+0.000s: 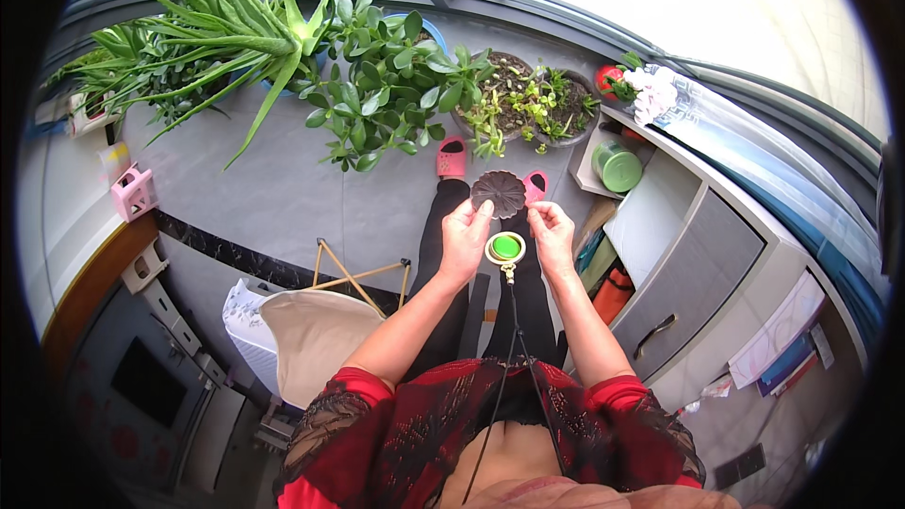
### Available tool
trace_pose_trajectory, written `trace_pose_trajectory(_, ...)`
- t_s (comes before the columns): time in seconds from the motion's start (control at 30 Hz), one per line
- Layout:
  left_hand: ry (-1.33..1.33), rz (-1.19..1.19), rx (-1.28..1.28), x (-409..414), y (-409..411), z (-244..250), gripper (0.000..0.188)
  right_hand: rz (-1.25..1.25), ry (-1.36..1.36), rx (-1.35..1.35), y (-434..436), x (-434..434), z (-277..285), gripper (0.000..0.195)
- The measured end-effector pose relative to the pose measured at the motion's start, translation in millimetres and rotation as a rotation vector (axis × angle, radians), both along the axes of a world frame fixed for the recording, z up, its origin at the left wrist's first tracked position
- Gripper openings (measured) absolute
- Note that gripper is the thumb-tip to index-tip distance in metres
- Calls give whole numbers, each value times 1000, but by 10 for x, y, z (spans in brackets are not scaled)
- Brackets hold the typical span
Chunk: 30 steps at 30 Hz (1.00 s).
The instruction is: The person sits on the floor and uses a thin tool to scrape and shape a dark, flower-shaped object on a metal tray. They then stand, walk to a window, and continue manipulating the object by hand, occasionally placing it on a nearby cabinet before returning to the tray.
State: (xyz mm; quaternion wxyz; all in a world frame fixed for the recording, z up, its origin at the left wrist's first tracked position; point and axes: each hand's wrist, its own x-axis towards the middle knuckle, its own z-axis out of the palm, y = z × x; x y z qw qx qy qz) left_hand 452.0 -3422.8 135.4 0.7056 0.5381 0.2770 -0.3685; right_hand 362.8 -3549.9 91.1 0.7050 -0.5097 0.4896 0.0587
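A dark brown dish (498, 194) with a scalloped, flower-like rim and radiating grooves is held out over my knees. My left hand (465, 237) pinches its lower left edge, the thumb lying on top. Close to the dish's right edge is my right hand (553, 233), thumb and forefinger drawn together. Whether those fingertips grip the rim or something small is not clear. Between my wrists a round pendant (505, 247) with a green centre and pale gold frame hangs from a dark cord around my neck.
Potted plants line the window: an aloe (247, 35), a jade plant (382, 85) and small succulents (523, 102). On my right stands a grey cabinet (693, 276) with a green jar (617, 166) on its shelf. A folding chair (318, 332) is at left.
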Motion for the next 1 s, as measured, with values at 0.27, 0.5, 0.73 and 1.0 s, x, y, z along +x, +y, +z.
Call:
trace_pose_trajectory(0.27, 41, 30, -14, 1, 221, 310, 12, 67, -21, 36, 187, 7, 240, 7)
trace_pose_trajectory(0.5, 46, 32, -6, -62, 303, 476, 14, 103, -33, 43, 155, 161, 468, 10)
trace_pose_trajectory(0.73, -46, 22, -90, 135, 184, 821, 17, 45, -149, 85, 102, 317, 883, 16)
trace_pose_trajectory(1.0, -209, -12, -149, 163, 124, 1018, 15, 99, -272, 114, 129, 620, 1551, 22)
